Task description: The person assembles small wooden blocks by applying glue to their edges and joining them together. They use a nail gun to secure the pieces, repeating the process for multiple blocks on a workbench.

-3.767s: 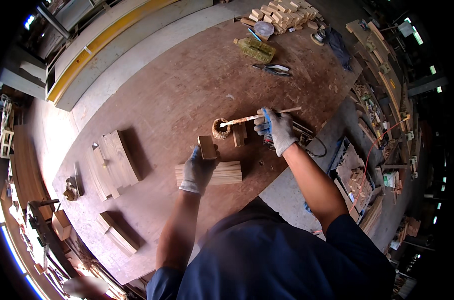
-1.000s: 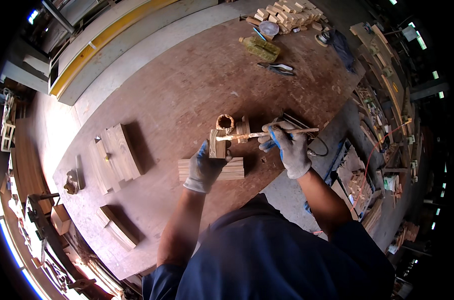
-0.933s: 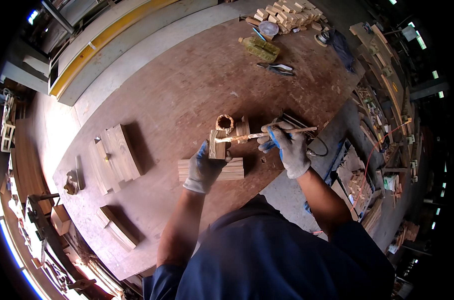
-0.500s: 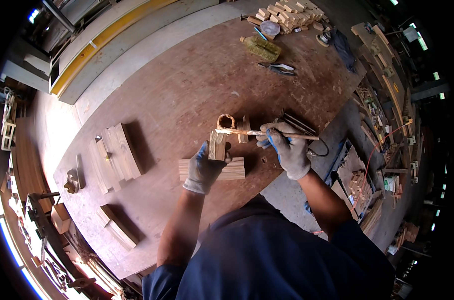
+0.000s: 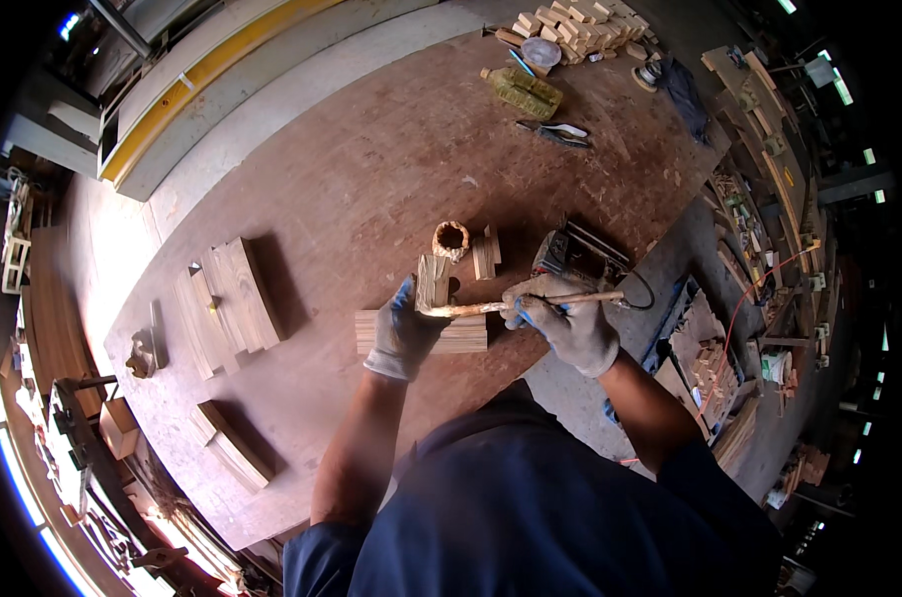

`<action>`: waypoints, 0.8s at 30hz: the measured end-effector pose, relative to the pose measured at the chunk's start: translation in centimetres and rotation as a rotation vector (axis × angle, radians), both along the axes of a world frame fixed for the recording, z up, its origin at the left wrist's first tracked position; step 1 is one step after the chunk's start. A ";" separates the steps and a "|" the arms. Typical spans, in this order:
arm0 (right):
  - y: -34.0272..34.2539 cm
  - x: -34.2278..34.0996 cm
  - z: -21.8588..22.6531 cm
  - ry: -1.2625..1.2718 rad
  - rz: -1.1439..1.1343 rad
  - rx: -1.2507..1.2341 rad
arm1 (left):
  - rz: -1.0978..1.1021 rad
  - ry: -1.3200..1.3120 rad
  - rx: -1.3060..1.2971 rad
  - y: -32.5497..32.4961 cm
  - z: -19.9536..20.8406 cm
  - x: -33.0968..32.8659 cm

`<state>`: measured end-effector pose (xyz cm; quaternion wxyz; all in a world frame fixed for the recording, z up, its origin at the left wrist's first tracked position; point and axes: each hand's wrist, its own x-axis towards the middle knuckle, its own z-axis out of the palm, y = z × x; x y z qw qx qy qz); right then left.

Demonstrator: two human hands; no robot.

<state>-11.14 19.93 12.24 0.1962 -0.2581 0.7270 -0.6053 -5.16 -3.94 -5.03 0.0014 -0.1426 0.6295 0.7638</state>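
Observation:
My gloved left hand [image 5: 403,333] is closed around a wooden block [image 5: 432,283] and holds it up over the table. In my gloved right hand [image 5: 568,326] is a long wooden stick [image 5: 469,310], its left end crusted pale tan. That end lies across the lower part of the block, close to my left fingers. Just beyond the block stands a small round pot [image 5: 439,244] with a thickly crusted rim. A short notched wood piece [image 5: 486,255] stands to its right. Below my left hand lies a striped wooden board [image 5: 463,335], partly covered by the hand.
A dark power tool [image 5: 552,251] with a cable lies beyond my right hand. Left on the table [image 5: 342,179] are joined wood boards [image 5: 240,298], a smaller wood piece [image 5: 234,446] and a metal tool [image 5: 145,353]. Pliers [image 5: 558,132], a yellowish bottle [image 5: 526,93] and stacked blocks [image 5: 580,30] lie far off.
The stick's crusted end has moved from the block's far end beside the pot down toward my left fingers. My right hand has shifted slightly nearer to me, uncovering more of the power tool.

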 end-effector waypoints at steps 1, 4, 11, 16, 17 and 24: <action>-0.1 -0.1 0.0 -0.034 -0.040 -0.044 | 0.002 0.007 -0.009 0.0 -0.2 0.0; -0.4 -0.1 0.0 -0.071 -0.217 -0.076 | -0.065 0.067 -0.103 0.0 1.0 0.2; -0.9 0.0 -0.3 0.034 -0.079 -0.025 | -0.121 0.064 -0.126 -0.3 0.7 0.5; -0.1 0.1 0.2 -0.214 -0.189 -0.165 | -0.110 0.160 -0.311 -0.3 2.2 0.5; 0.1 0.0 0.3 -0.156 -0.210 -0.118 | -0.062 0.172 -0.373 -0.1 3.4 0.5; 0.0 -0.9 1.0 0.502 -0.057 0.075 | -0.134 0.105 -0.321 -0.7 1.7 0.2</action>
